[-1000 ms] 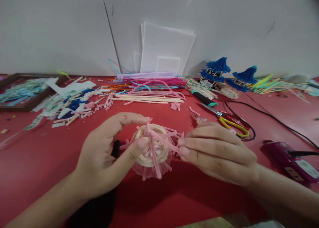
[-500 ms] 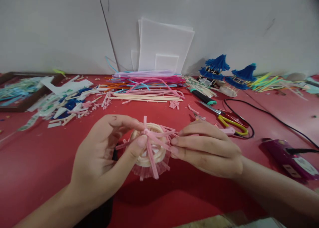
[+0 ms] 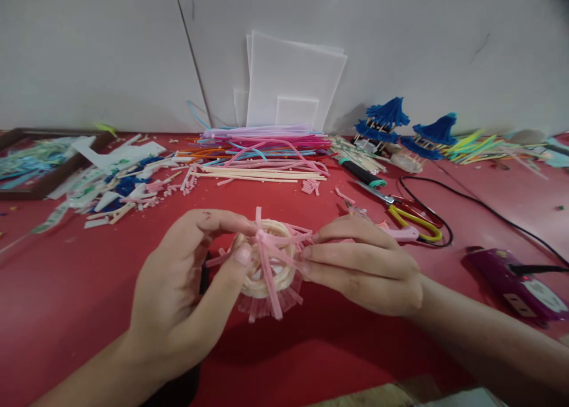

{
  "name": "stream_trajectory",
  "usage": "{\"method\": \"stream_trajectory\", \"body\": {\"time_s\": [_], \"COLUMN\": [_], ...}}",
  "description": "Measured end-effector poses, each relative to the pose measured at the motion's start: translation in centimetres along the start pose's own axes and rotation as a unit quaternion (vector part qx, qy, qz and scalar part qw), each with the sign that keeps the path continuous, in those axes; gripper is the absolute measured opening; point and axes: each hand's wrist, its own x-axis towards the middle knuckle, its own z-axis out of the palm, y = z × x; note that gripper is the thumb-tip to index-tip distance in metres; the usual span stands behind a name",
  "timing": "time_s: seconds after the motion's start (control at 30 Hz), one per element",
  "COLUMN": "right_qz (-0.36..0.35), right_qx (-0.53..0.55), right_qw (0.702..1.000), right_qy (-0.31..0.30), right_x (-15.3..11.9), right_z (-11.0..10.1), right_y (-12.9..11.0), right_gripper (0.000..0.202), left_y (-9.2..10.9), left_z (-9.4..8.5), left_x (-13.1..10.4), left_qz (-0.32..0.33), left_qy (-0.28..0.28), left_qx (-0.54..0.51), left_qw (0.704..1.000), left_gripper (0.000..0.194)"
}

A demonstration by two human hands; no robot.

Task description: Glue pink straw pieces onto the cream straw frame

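A small craft model in cream and pink hangs over the table between my hands. Its cream rings are stacked, with a pink fringe spreading below them. Pink strips radiate over the rings from a joint at the top. My left hand grips the model's left side, index fingertip at the joint and thumb by the rings. On the right, my right hand has its fingers pressed together at the outer ends of pink strips. Its thumb is hidden, and the strips' tips disappear behind the fingers.
Behind the hands lie coloured pipe cleaners and cut pink bits. Scraps and a brown frame tray are left. Yellow-handled scissors, blue-roofed models, a black cable and a purple power strip are right.
My left thumb has drawn back slightly from the joint, down and left. The right hand has shifted a little to the left along the pink strips. The model stays nearly in place.
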Motion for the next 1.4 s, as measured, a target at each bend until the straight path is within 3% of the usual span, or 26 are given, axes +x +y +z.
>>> {"method": "stream_trajectory", "body": {"time_s": [0.57,0.87,1.4], "right_qz": [0.006,-0.012,-0.017], "right_qx": [0.013,0.001,-0.031], "right_qw": [1.000,1.000,0.999], "right_qy": [0.021,-0.004,0.028], "right_x": [0.0,0.6,0.5], "right_z": [0.6,0.1,0.5], "right_y": [0.2,0.3,0.2], "right_gripper": [0.017,0.011,0.009], "left_y": [-0.5,-0.4,1.6], "left_z": [0.4,0.4,1.0], "left_x": [-0.3,-0.6,0.5], "left_qz": [-0.010,-0.021,0.008], "left_qy": [-0.006,-0.002,0.033], "left_qx": [0.006,0.004,0.150], "left_qw": [1.000,1.000,0.988], "left_gripper": [0.019,0.021,0.020]}}
